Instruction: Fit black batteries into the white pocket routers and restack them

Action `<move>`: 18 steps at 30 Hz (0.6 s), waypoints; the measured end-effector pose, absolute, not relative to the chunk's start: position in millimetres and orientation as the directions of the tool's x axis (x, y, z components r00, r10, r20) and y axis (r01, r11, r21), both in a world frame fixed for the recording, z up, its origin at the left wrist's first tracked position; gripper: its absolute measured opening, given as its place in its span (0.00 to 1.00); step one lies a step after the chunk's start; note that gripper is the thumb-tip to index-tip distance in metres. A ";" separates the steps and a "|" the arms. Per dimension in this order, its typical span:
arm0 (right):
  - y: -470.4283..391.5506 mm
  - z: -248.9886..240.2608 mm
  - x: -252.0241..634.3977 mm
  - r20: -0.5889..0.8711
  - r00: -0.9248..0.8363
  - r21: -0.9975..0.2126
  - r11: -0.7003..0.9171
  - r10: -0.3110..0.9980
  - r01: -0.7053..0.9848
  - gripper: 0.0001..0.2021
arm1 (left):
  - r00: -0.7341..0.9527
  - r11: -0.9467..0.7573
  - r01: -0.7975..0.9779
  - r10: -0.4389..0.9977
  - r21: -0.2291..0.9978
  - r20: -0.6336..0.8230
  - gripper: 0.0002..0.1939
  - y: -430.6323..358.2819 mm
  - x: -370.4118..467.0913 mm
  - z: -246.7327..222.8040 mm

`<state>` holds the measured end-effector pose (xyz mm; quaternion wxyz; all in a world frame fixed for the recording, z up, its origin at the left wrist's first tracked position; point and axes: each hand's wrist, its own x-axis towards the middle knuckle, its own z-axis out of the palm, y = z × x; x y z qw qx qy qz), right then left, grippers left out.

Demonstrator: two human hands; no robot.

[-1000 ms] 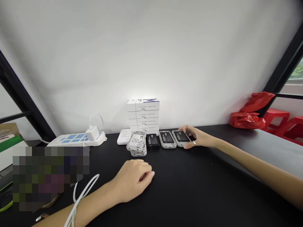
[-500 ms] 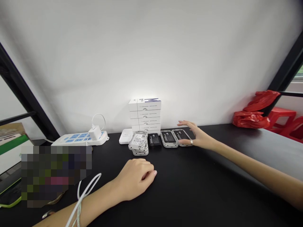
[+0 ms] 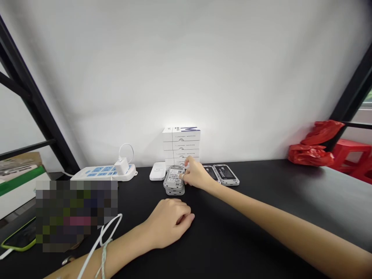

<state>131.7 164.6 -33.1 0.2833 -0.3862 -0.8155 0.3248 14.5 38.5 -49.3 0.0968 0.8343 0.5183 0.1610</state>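
Note:
My right hand [image 3: 195, 173] reaches over the right edge of a stack of white open-backed devices [image 3: 174, 179], fingers bent; whether it grips one is unclear. It hides the spot where black batteries lay. My left hand [image 3: 171, 223] rests on the black table [image 3: 226, 228] in front of the stack, its fingers curled in; nothing shows in them. To the right of my right hand lie two devices with black batteries inside, one partly hidden [image 3: 211, 173], the other in full view [image 3: 226, 174]. White square covers [image 3: 158, 171] sit left of the stack.
Several white boxes [image 3: 182, 145] are stacked against the wall. A power strip [image 3: 101, 173] with a white charger [image 3: 121, 166] lies at the left. Near the left edge are a phone [image 3: 21, 234] and a cable. Red bags [image 3: 312, 151] and red stools [image 3: 350, 155] are far right.
My right hand has moved left from the rightmost device to the stack, and its fingers have drawn closer together. The view has shifted slightly. My left hand stays on the table.

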 end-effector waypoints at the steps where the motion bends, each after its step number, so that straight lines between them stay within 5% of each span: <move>1: 164.8 -32.0 135.9 0.209 -0.543 -0.750 0.489 0.814 0.445 0.16 | 0.414 -0.446 0.833 0.895 0.326 0.168 0.17 38.5 14.3 -49.6; 9: 134.0 -35.9 203.4 0.127 -0.605 -0.798 0.443 0.786 0.408 0.15 | 0.407 -0.425 0.836 0.904 0.346 0.128 0.19 39.2 13.6 -47.7; 18: 113.6 -51.5 224.9 0.144 -0.653 -0.704 0.541 0.743 0.460 0.15 | 0.408 -0.417 0.832 0.907 0.365 0.107 0.27 39.2 13.5 -47.5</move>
